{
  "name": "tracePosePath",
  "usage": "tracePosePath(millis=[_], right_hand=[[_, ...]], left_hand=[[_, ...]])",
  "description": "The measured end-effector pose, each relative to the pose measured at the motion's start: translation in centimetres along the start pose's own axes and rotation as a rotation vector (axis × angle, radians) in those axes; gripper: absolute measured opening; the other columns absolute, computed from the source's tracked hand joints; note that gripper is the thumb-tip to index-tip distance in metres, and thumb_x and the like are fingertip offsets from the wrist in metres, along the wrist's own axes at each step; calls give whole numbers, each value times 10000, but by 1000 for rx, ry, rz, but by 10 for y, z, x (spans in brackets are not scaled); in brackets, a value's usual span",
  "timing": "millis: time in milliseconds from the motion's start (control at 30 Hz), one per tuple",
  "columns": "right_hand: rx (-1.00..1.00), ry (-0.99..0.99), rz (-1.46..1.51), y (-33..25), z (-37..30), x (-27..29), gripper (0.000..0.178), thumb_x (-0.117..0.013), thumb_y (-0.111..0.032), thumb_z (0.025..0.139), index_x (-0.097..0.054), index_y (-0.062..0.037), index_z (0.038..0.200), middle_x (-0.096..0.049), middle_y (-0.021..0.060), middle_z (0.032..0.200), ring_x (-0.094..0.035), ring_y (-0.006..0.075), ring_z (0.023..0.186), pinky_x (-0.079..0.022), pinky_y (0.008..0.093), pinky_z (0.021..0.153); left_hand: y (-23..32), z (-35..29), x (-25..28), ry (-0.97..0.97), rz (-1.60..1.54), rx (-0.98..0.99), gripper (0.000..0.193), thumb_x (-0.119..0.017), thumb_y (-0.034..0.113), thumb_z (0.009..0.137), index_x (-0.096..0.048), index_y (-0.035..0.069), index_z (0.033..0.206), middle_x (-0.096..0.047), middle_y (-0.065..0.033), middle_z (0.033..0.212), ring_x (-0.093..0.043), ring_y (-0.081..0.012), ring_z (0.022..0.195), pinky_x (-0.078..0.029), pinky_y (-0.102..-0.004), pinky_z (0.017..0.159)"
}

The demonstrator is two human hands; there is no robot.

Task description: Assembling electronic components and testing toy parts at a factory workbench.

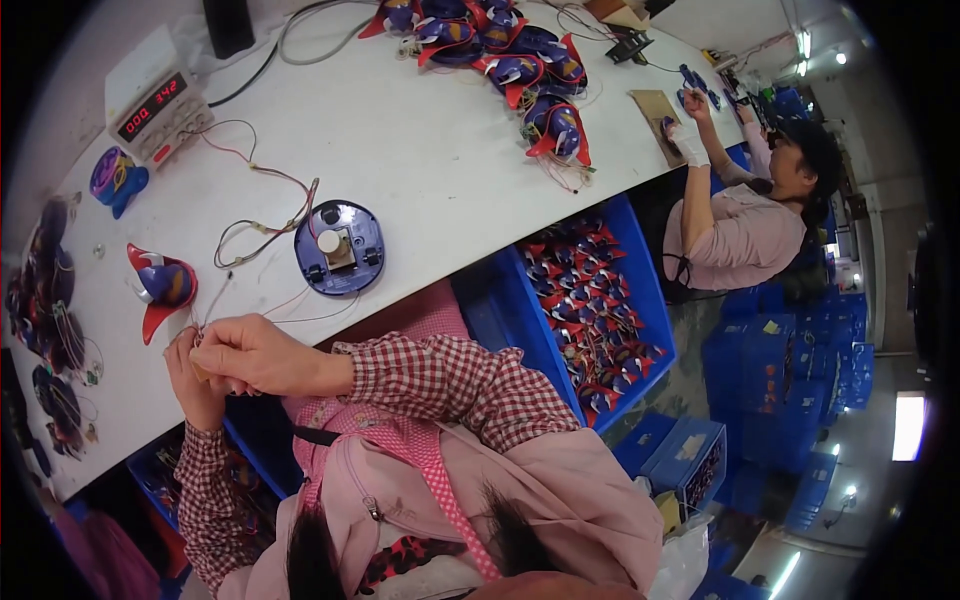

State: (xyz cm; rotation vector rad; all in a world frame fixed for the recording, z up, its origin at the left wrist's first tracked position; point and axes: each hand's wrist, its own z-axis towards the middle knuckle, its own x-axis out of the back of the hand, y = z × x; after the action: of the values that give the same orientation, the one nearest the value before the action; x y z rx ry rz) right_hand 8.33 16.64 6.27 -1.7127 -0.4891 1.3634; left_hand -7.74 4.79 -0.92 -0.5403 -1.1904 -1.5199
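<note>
Close together at the table's near edge, my left hand [193, 388] and my right hand [268, 355] are both closed, fingertips meeting. A small tan bit [203, 373] shows between them; most of what they pinch is hidden. Just beyond lies a red and dark-blue toy part [172, 283] with white, wing-like trim, its thin wires trailing toward my fingers. To the right of it sits a round blue plastic base [365, 262], a white knob-like piece [329, 241] standing in its middle. Reddish and dark leads [262, 168] run across the table near this base.
A power supply [150, 95] with a red display stands at the far left, near a purple and blue round part [118, 178]. More toy parts [556, 128] are heaped at the back and along the left edge. A blue crate [640, 250] of parts stands right. A co-worker [745, 235] sits farther along.
</note>
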Motion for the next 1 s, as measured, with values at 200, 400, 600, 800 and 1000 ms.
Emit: tracePosePath(millis=[200,400,600,800,1000], right_hand=[[28,73,-23,2,-3,16,241,-526,-240,928,-549,-35,804,-565,2,707,-476,32,530,-379,184,455],[-22,107,-188,6,-12,25,239,-524,-237,927,-569,-28,818,-565,-3,710,-489,38,549,-404,190,481],[-3,189,-455,18,-25,45,197,-544,-202,918,-618,-20,902,-600,12,761,-510,47,595,-442,200,532],[-13,258,-660,29,-19,73,150,-576,-141,892,-619,2,875,-584,21,660,-503,59,553,-399,220,497],[134,265,-726,33,-17,69,125,-601,-112,873,-607,13,869,-577,57,684,-523,114,560,-401,246,502]], left_hand=[[-1,17,-1,0,11,-24,294,-611,60,757,-546,-24,1031,-558,-140,906,-534,-312,849,-450,-370,746],[-5,10,-3,85,-57,106,202,-610,19,782,-557,-21,972,-553,-154,852,-542,-323,786,-459,-366,695],[-5,11,1,67,121,-64,136,-617,7,781,-571,3,908,-558,-152,801,-546,-318,749,-460,-393,661],[17,8,18,38,122,40,274,-683,78,752,-572,6,992,-541,-156,921,-545,-298,805,-464,-351,693],[69,-100,12,205,-173,549,446,-702,141,757,-506,-6,1131,-494,-154,1006,-521,-279,923,-454,-348,788]])
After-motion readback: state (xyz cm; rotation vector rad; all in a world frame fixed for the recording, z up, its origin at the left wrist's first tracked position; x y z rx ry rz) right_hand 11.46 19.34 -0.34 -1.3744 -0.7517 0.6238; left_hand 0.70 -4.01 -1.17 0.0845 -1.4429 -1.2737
